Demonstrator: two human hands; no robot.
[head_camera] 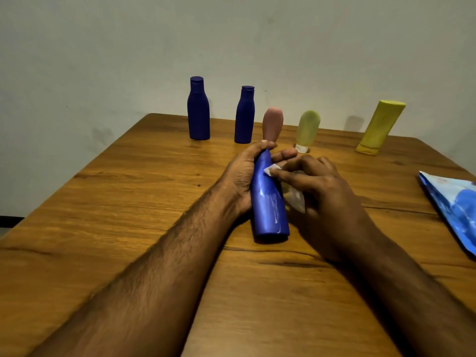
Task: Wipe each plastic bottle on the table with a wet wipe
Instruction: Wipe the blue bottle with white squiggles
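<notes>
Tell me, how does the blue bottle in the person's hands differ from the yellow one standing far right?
The blue bottle is gripped by the left hand and tipped away from the person, while the yellow bottle stands untouched, cap down, leaning slightly. The right hand presses a wet wipe on the blue one; nothing touches the yellow one. The blue one narrows toward its top; the yellow one widens. Both are plastic bottles over the same wooden table.
</notes>
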